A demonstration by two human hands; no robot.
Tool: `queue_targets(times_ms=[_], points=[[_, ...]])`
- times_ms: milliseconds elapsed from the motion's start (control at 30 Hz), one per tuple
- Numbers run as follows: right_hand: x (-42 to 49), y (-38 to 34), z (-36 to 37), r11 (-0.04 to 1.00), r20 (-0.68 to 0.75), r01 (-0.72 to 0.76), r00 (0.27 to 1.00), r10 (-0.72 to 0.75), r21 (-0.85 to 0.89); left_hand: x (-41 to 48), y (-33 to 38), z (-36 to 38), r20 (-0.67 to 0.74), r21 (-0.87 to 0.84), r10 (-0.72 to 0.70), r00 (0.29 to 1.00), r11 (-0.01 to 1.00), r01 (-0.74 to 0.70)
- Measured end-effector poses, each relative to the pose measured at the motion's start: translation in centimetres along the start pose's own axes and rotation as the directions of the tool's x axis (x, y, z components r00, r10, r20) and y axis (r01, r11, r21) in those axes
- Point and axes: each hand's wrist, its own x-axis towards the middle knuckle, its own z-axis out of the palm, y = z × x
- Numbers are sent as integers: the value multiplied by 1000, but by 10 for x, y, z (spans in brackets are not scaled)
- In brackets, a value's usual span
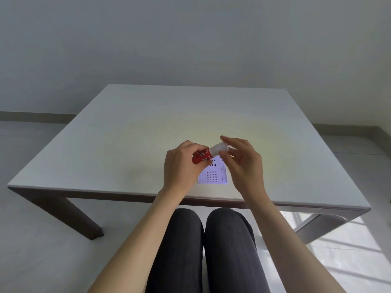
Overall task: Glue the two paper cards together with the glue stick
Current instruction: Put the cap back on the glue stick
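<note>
A glue stick [202, 156] with a red body and a white cap [219, 148] is held level above the table. My left hand [183, 166] grips the red body. The thumb and fingers of my right hand [243, 159] pinch the white cap, which sits on the stick. Below the hands a white paper card [213, 174] printed with dark rows of marks lies flat near the table's front edge, partly covered by both hands. I can make out only one card; whether another lies under it is hidden.
The white table [148, 134] has its front edge close to my knees [211, 229]. A wall stands behind the far edge. Dark table legs [69, 212] show at the lower left, and sunlit floor at the lower right.
</note>
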Motion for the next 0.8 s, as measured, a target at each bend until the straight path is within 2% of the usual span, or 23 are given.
queue_targets(times_ms=[67, 167, 333, 400, 467, 533, 567, 633, 667, 733, 800], points=[[1, 1, -5, 985, 104, 67, 993, -50, -159, 0, -2, -1, -6, 33, 19, 1000, 999, -19], [8, 2, -7, 939, 171, 148, 980, -98, -309, -2, -4, 1, -17, 108, 59, 998, 993, -57], [16, 5, 2, 820, 203, 93, 979, 29, -564, -3, -7, 2, -30, 228, 103, 994, 969, -94], [17, 2, -3, 867, 293, 144, 956, 2, -476, -3, -9, 1, -29, 249, 100, 995, 964, -90], [16, 0, -6, 911, 431, 238, 899, -75, -336, -2, -12, 0, -38, 245, 90, 995, 966, -78], [11, 1, 2, 887, 411, 263, 907, -93, -379, -2, -15, -1, -42, 236, 92, 995, 968, -80], [9, 2, 8, 847, 345, 229, 937, -57, -480, -3, -16, -2, -39, 239, 93, 995, 968, -81], [8, 3, 18, 666, 239, 174, 971, 7, -726, -4, -19, -1, -35, 254, 96, 995, 963, -84], [8, 2, 18, 655, 240, 185, 971, -5, -733, -5, -20, -1, -38, 257, 93, 995, 963, -81], [13, 1, 14, 803, 365, 252, 930, -47, -540, -3, -23, -3, -60, 253, 78, 995, 965, -60], [16, -3, 13, 854, 472, 304, 878, -79, -422, 0, -26, -4, -70, 253, 72, 995, 966, -52]])
